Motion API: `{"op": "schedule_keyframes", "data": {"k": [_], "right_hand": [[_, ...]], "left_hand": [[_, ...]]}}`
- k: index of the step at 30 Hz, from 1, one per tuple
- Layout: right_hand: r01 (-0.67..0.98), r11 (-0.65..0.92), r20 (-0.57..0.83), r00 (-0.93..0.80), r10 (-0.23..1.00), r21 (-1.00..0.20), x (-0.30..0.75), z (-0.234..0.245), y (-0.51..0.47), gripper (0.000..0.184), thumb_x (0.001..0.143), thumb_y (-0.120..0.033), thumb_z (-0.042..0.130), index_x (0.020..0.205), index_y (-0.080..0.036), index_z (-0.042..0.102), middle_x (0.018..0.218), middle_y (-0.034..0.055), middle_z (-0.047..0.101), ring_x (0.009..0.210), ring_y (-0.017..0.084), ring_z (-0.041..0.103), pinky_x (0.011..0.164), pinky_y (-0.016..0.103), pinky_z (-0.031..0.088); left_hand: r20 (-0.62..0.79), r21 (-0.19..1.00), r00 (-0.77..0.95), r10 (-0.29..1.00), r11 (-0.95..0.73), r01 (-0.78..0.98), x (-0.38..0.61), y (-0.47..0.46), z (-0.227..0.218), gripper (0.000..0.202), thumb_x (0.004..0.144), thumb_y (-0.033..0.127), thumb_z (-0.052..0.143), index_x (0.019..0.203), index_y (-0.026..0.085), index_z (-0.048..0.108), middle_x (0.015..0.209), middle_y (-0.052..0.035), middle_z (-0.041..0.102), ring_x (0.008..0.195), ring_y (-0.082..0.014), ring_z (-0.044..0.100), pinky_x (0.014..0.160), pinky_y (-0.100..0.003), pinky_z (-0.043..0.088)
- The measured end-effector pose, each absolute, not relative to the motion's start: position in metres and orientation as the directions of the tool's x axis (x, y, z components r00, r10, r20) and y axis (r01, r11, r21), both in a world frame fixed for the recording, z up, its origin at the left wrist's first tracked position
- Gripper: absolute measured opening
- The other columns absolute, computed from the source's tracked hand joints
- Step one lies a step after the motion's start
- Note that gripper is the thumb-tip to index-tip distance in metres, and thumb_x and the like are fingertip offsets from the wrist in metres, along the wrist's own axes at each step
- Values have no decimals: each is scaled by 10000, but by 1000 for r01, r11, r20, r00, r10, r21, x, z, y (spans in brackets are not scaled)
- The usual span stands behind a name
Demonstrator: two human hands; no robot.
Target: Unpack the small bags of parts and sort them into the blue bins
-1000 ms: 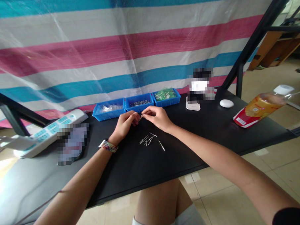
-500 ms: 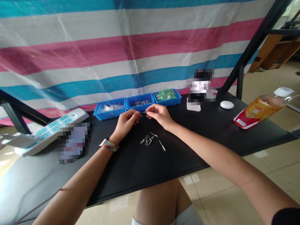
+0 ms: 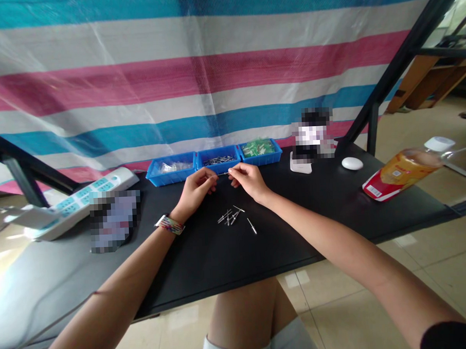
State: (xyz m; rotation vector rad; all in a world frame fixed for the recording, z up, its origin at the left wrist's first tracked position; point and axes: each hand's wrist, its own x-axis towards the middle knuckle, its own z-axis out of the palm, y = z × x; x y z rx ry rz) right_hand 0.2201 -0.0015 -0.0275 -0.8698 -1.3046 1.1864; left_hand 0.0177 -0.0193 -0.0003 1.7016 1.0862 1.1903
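My left hand (image 3: 198,187) and my right hand (image 3: 249,180) face each other above the black table, fingers pinched. Between their fingertips stretches a thin silver blind rivet (image 3: 223,173), one end at each hand; the fingers cover its ends. Below them on the table lies a small pile of blind rivets (image 3: 227,216). One more blind rivet (image 3: 251,225) lies apart to the right. Just behind my hands stands a blue bin (image 3: 205,169) with several similar metal pieces in it.
A blue bin (image 3: 171,180) with clear plastic bags stands left, another blue bin (image 3: 269,158) with green-and-white contents right. A power strip (image 3: 83,199) lies at the left. A white case (image 3: 301,164), a white mouse-like object (image 3: 352,163) and a tilted drink bottle (image 3: 405,169) are on the right.
My right hand has shifted very slightly to the right, and its fingers have curled a little. The rivets on the table have not moved.
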Motion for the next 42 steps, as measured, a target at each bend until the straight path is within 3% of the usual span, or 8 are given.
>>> {"op": "schedule_keyframes", "data": {"k": [8, 13, 22, 33, 39, 42], "right_hand": [[-189, 205, 236, -160, 958, -960, 223, -21, -5, 243, 753, -371, 844, 880, -212, 712, 762, -21, 714, 637, 140, 696, 589, 254, 587], [-174, 228, 255, -151, 955, -958, 222, -22, -5, 242, 791, -414, 817, 853, -202, 720, 786, 3, 736, 629, 137, 688, 573, 250, 576], [-147, 210, 230, -140, 963, -967, 220, -27, -1, 422, 794, -604, 838, 808, -204, 704, 731, 8, 728, 577, 135, 669, 527, 241, 555], [-216, 179, 221, -189, 957, -960, 224, -20, -5, 237, 738, -353, 840, 848, -208, 689, 769, -28, 693, 624, 131, 684, 581, 254, 589], [-172, 244, 275, -188, 943, -954, 222, -20, -6, 226, 749, -355, 836, 821, -207, 682, 741, -18, 678, 634, 147, 677, 593, 276, 580], [-173, 301, 319, -92, 943, -938, 223, -18, -1, 233, 783, -378, 841, 843, -211, 690, 746, -6, 696, 644, 161, 695, 619, 295, 606]], "left_hand": [[308, 898, 194, 931, -352, 264, 18, -18, -2, 422, 923, 595, 727, 828, 187, 676, 729, -31, 658, 638, -155, 651, 562, -240, 506], [297, 908, 181, 938, -336, 251, 18, -18, -3, 440, 928, 610, 722, 851, 180, 670, 741, -29, 658, 630, -147, 649, 556, -237, 503], [301, 919, 184, 936, -336, 205, 18, -18, -2, 335, 875, 505, 786, 911, 199, 652, 747, -3, 646, 630, -149, 650, 553, -241, 500], [285, 916, 179, 942, -322, 240, 18, -22, 2, 349, 913, 523, 729, 866, 179, 701, 732, -22, 658, 649, -152, 642, 583, -246, 493], [284, 914, 185, 941, -324, 244, 19, -20, 0, 457, 917, 627, 738, 819, 187, 660, 722, -25, 651, 640, -159, 646, 574, -256, 496], [268, 924, 223, 937, -315, 218, 19, -20, 1, 490, 935, 655, 708, 813, 183, 657, 718, -33, 651, 633, -160, 642, 574, -264, 496]]}}
